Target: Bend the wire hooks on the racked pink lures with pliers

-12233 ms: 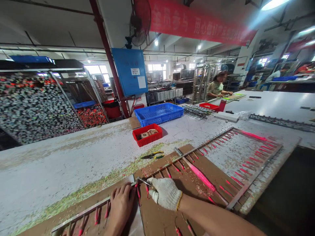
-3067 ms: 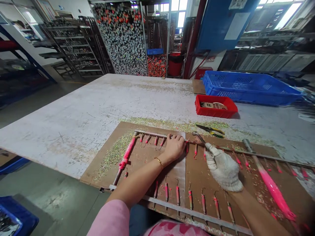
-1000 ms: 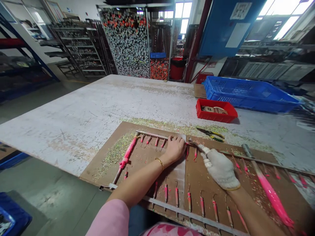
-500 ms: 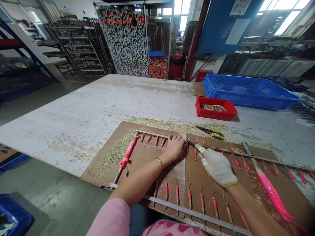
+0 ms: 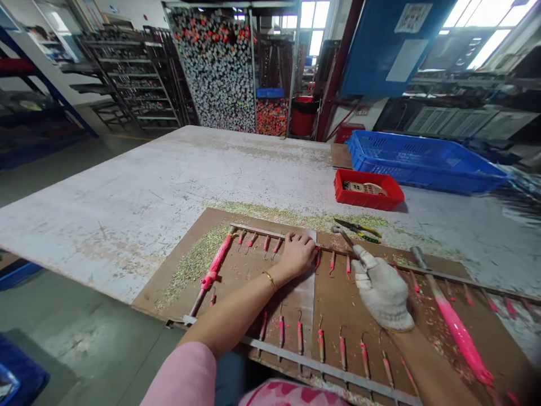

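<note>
A long metal rack [image 5: 270, 233] with several pink-coated hooks [image 5: 299, 336] lies on a brown board [image 5: 177, 265] at the table's near edge. My bare left hand [image 5: 297, 254] presses down on the rack's far rail, fingers curled over it. My gloved right hand [image 5: 381, 285] is closed round a small metal tool [image 5: 340, 233] whose tip is raised just above the far rail, right of my left hand. Pink hooks hang from the rail between both hands.
Yellow-handled pliers [image 5: 359, 228] lie beyond the rail amid green-gold shavings [image 5: 279, 213]. A red bin [image 5: 367, 189] and a blue crate [image 5: 422, 160] stand farther back on the white table [image 5: 147, 180]. A pink-coated crossbar [image 5: 454, 321] lies at right. Racks of stock [image 5: 220, 67] fill the background.
My right hand has shifted to the right along the rail and lifted the tool's tip away from the hook beside my left hand. My left hand has stayed on the rail.
</note>
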### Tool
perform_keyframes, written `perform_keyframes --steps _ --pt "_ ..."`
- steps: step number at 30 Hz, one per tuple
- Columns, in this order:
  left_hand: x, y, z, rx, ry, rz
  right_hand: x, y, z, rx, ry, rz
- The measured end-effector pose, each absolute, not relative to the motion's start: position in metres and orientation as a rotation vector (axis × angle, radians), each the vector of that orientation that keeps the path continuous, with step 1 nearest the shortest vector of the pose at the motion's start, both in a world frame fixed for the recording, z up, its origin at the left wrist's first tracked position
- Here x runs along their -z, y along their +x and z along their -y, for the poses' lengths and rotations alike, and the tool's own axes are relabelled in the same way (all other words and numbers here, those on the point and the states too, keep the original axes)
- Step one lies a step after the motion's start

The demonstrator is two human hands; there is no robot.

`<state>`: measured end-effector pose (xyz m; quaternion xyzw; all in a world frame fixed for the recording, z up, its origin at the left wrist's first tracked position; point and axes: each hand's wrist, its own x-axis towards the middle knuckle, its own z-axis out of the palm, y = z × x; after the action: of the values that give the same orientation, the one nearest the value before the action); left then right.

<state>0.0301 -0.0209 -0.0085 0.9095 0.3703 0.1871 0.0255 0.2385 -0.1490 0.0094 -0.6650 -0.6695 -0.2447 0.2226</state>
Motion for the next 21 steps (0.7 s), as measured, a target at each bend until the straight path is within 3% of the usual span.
perform_keyframes --steps 4,9,13,18,21 --pt "0.009 0.0294 0.0207 -0.605 2.802 -1.157 -0.0089 0.2388 0.1492 0.606 -1.876 2.105" --pt "0.0098 0.0295 0.0208 -0.59 2.817 -1.135 -0.0119 0.2371 0.151 0.757 -1.863 1.841" --pt "0.0093 0.0293 0.0212 -0.603 2.813 -1.153 -0.0114 0.2369 0.1506 0.646 -1.88 2.089" --pt "0.0081 0.0292 0.022 -0.553 2.823 -1.153 -0.0113 0.2369 0.1511 0.744 -1.846 1.813" --pt "0.009 0.0295 0.0218 -0.581 2.812 -1.158 -0.0117 0.2357 0.1493 0.724 -1.863 2.009"
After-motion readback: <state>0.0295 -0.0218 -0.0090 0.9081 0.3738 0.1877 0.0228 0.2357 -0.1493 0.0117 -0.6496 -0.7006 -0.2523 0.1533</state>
